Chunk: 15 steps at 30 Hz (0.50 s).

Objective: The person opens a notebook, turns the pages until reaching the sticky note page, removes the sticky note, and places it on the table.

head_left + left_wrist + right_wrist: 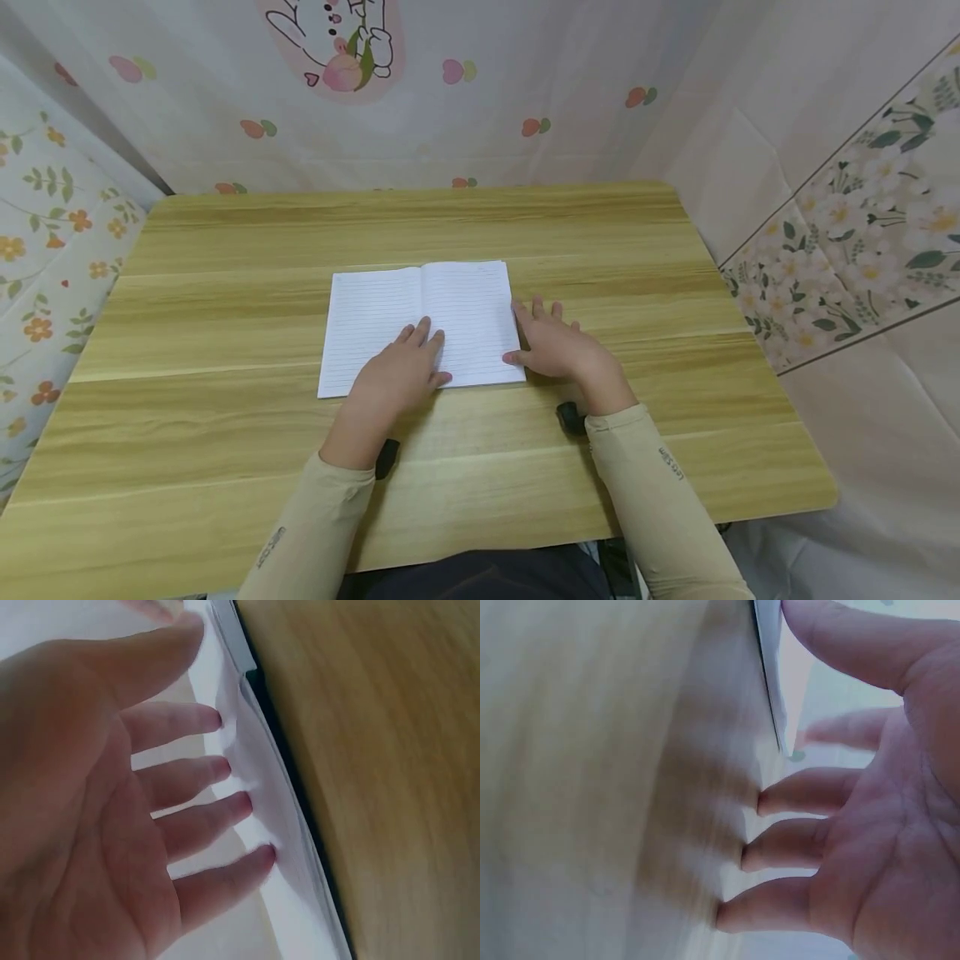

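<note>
An open notebook point(375, 312) with blank lined pages lies flat on the wooden table. My left hand point(400, 369) rests on it near the centre fold, fingers spread; in the left wrist view its fingertips point(262, 856) touch the white page. At the notebook's right edge is my right hand point(558, 343), its thumb and index finger on the page border. Seen from the right wrist, the other fingertips point(730, 915) touch the wood beside the notebook point(776, 675). Neither hand holds anything between its fingers.
The wooden table point(225, 467) reaches out on all sides of the notebook. A patterned white curtain point(510, 92) hangs behind it, with floral cloth point(52, 250) on the left and more floral cloth point(855, 225) on the right. Black wrist devices point(572, 418) sit beneath both wrists.
</note>
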Motion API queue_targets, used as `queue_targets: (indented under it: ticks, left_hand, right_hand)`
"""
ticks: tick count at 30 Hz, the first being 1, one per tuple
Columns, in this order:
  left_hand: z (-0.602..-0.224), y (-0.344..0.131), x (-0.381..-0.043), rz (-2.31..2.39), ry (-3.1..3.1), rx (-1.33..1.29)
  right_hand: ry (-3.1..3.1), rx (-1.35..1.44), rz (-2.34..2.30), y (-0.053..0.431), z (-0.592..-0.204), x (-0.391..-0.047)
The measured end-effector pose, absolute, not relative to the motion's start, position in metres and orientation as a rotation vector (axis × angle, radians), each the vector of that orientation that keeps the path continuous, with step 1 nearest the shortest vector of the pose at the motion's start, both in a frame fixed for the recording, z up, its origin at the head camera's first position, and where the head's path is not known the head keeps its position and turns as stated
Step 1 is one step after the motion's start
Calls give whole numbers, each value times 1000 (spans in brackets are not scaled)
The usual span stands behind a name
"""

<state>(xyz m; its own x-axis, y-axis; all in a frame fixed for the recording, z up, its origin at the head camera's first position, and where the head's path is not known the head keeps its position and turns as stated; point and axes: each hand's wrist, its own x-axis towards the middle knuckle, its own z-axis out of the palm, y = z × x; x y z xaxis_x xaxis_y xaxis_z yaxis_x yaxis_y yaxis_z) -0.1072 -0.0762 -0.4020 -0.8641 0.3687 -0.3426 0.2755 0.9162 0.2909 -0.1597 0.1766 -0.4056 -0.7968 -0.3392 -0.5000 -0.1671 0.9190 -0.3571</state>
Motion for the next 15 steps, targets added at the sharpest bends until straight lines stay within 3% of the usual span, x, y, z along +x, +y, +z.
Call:
queue_targets:
  ticks: [15]
  left_hand:
    - [-405, -66, -114, 371, 2660, 394]
  right_hand:
    - [2492, -420, -413, 184, -405, -163]
